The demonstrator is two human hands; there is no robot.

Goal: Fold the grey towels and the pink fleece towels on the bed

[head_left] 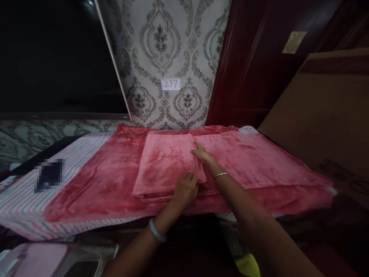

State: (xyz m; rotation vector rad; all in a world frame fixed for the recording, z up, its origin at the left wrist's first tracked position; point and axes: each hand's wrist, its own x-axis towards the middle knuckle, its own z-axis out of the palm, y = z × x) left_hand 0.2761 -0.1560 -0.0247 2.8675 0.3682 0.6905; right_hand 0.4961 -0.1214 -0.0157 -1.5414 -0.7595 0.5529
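Note:
A pink plush blanket (245,154) lies spread along the table, and its left part is folded over into a thick stacked panel (164,165). My left hand (186,188) is at the panel's front right corner, fingers bent and closed on the fabric. Farther back, my right hand (201,152) touches the panel's right edge, its fingers stretched out and somewhat apart. Beneath, a darker red stretch of plush (100,181) shows on the left and along the front.
A striped cloth (25,206) covers the table, with a blurred dark object (50,175) on its left. Behind stand a large screen (57,57) and a patterned wall with a paper label (170,84). A large cardboard box (325,115) borders the right side.

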